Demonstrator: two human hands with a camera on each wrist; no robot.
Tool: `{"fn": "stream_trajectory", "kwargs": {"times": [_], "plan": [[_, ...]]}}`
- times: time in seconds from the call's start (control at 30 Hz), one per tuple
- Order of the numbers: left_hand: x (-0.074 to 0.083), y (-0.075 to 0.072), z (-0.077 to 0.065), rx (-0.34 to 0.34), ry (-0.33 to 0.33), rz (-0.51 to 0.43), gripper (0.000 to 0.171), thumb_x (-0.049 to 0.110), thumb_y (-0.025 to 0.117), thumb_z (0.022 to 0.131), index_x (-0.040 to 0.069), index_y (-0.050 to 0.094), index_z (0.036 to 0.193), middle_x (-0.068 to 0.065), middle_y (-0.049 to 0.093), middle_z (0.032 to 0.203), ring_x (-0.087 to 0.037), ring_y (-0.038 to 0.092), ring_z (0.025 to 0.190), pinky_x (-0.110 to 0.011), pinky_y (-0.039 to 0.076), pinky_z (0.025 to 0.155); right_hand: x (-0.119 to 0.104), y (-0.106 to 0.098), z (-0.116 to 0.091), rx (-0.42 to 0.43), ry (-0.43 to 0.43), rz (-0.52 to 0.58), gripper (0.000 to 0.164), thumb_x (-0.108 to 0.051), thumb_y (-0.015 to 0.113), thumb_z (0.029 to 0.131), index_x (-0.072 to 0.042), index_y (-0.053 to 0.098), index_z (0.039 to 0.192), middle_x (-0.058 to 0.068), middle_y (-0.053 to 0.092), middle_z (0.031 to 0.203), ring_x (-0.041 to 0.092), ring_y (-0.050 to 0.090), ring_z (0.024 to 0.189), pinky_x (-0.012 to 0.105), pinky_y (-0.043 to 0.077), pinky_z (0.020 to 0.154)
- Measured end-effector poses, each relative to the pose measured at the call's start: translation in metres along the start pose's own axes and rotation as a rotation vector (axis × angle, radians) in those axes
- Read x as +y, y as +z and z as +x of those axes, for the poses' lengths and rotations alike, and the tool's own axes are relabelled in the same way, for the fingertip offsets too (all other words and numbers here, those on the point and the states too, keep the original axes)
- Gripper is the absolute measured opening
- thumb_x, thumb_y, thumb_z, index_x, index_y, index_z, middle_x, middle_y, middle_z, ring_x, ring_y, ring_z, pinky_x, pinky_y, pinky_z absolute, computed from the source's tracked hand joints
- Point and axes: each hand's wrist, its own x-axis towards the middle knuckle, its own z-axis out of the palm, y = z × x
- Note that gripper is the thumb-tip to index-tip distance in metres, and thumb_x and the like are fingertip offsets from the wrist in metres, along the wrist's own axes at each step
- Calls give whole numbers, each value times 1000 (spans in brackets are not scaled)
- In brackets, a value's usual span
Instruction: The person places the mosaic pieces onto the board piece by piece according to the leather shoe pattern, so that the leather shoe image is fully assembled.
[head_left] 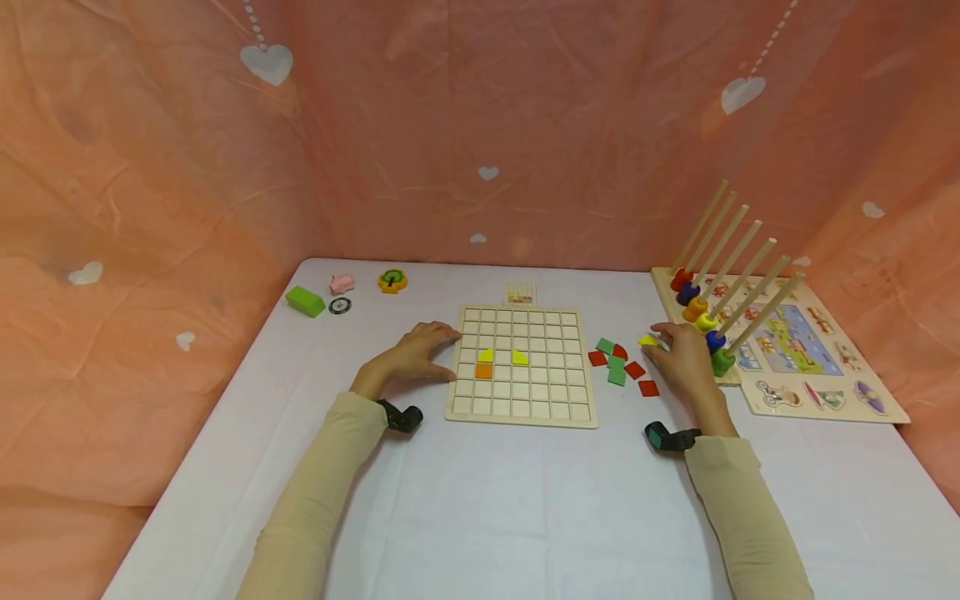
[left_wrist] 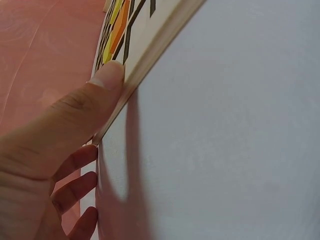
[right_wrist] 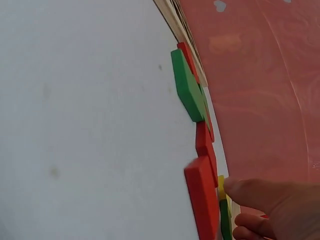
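A square wooden grid board [head_left: 528, 412] lies on the white table. Two yellow tiles [head_left: 520, 358] and an orange square tile [head_left: 483, 371] sit in its cells. My left hand [head_left: 408, 357] rests against the board's left side, its thumb [left_wrist: 107, 80] touching the wooden edge, the other fingers extended along it. To the right of the board, my right hand [head_left: 681, 362] pinches a small yellow tile [head_left: 648, 340] between thumb and fingertips. Red tiles [head_left: 648, 388] and green tiles [head_left: 617, 377] lie loosely between the board and that hand.
A rack with colored rings on tall wooden pegs [head_left: 738, 321] stands right of my right hand, beside a picture puzzle board [head_left: 847, 396]. A small pattern card [head_left: 521, 294] lies behind the grid. A green block [head_left: 305, 301], pink pig [head_left: 341, 284] and tree piece [head_left: 392, 281] sit far left.
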Motion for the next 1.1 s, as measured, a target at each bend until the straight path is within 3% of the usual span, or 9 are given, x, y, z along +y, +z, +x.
{"fn": "stream_trajectory", "kwargs": {"times": [0.2,0.43,0.67,0.73,0.93,1.1], "plan": [[0,0,0,-2,2,0,75,34,77,76,10,44,139,-12,38,142,-30,30,131,-49,24,109,4,2,0,-22,2,-21,35,-12,64,87,7,59,115,26,55,107,38,47,100,54,40,90],[1,-1,0,-8,-2,5,75,34,77,76,10,43,139,-12,38,142,-30,30,131,-48,24,109,5,8,4,9,-41,-40,32,-12,62,88,6,60,114,26,59,104,37,50,97,52,40,89],[2,-1,-1,-13,-16,-2,76,33,77,76,10,43,139,-12,37,143,-30,29,131,-48,23,110,-15,18,10,-15,-22,110,33,-20,60,91,-1,60,119,19,57,114,33,50,103,48,44,90],[3,-1,-1,-13,-19,-6,75,33,77,76,10,43,139,-12,37,143,-30,29,131,-48,23,110,-27,22,13,-9,-69,147,33,-20,62,90,-2,61,118,18,58,114,32,51,102,47,46,89],[3,-1,-2,-7,-8,-12,75,33,77,75,10,44,138,-12,37,143,-30,30,131,-48,23,109,-72,40,14,57,-347,238,24,-7,70,82,2,66,104,18,64,101,31,59,92,47,49,77],[2,-2,-2,-6,8,-12,75,33,77,76,8,44,138,-13,37,142,-31,30,131,-49,23,109,-103,62,10,32,-453,324,19,-6,72,80,0,67,98,14,66,98,28,59,90,43,50,74]]}}
